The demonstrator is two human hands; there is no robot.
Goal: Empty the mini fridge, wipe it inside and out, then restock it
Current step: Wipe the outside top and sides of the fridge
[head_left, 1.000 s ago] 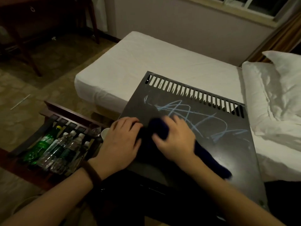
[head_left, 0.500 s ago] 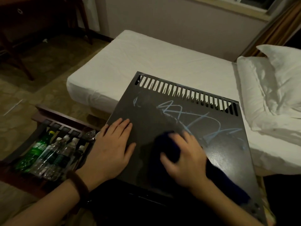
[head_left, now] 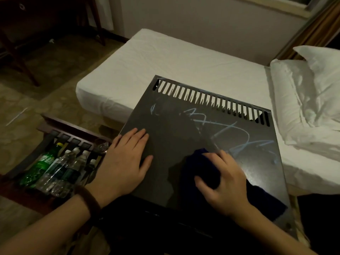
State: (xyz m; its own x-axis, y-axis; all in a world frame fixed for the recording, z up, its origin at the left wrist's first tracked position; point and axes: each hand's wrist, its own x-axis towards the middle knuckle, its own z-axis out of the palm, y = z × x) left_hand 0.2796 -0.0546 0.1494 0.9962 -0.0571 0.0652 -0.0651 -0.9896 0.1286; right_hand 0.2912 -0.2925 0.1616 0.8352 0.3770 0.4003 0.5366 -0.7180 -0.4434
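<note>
The black mini fridge (head_left: 176, 137) stands below me, its flat top bearing light blue scribbles (head_left: 230, 131) and a row of vent slots along the far edge. My left hand (head_left: 125, 162) rests flat on the top's left side, fingers straight. My right hand (head_left: 222, 179) grips a dark blue cloth (head_left: 200, 168) bunched against the top near its front right. The cloth trails back under my wrist. Several bottles (head_left: 55, 170), one green and the others clear, lie in a dark wooden tray (head_left: 60, 126) on the floor to the left.
A bed with a white sheet (head_left: 174, 65) runs behind the fridge, with white pillows (head_left: 309, 96) at the right. Patterned carpet (head_left: 46, 74) covers the floor at left, and dark wooden furniture legs (head_left: 27, 70) stand at the far left. A window sill crosses the upper right.
My right hand has drawn the cloth toward me and to the right across the fridge top. My left hand has slid left and now lies flat away from the cloth.
</note>
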